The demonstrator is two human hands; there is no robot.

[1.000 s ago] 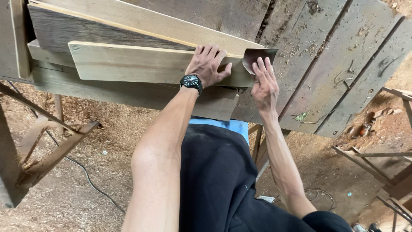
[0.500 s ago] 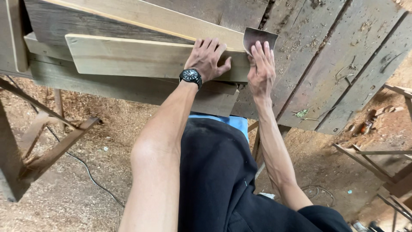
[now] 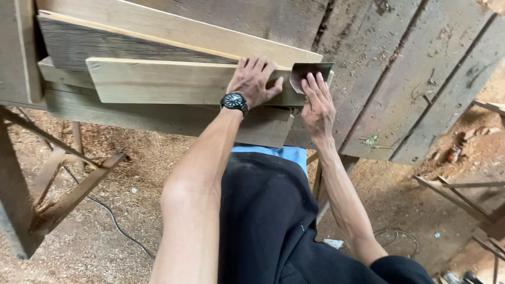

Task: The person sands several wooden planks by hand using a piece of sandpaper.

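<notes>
1. Nearest to us we see our own dark trousers (image 3: 273,221), with a strip of light blue cloth (image 3: 273,153) at the upper edge, and both bare forearms reaching away toward the bench.
2. Below and to the left, the ground is covered in sawdust (image 3: 121,173); a thin dark cable (image 3: 113,218) runs across it beside the rusty angled legs (image 3: 68,189) of the bench.
3. Our left hand (image 3: 254,80) lies flat with its fingers spread wide on the pale plank (image 3: 163,81), pressing on its right end. It grips nothing. A black wristwatch (image 3: 234,101) sits on that wrist.
4. Our right hand (image 3: 317,105) lies just beside the left one, its fingers stretched out and pressing a sheet of sandpaper (image 3: 310,71) against the plank's right end. The sheet is grey-brown, and its upper edge curls up off the wood.
5. The pale plank is long, narrow and light in colour, with clean, straight edges. It rests lengthwise on darker, weathered boards (image 3: 158,118) of the bench.
6. Behind it lies a second light plank (image 3: 179,31), slanting down toward the right.
7. Farthest away, wide grey boards (image 3: 410,79) slope across the upper right, dusted with sawdust. We can make out no containers.
</notes>
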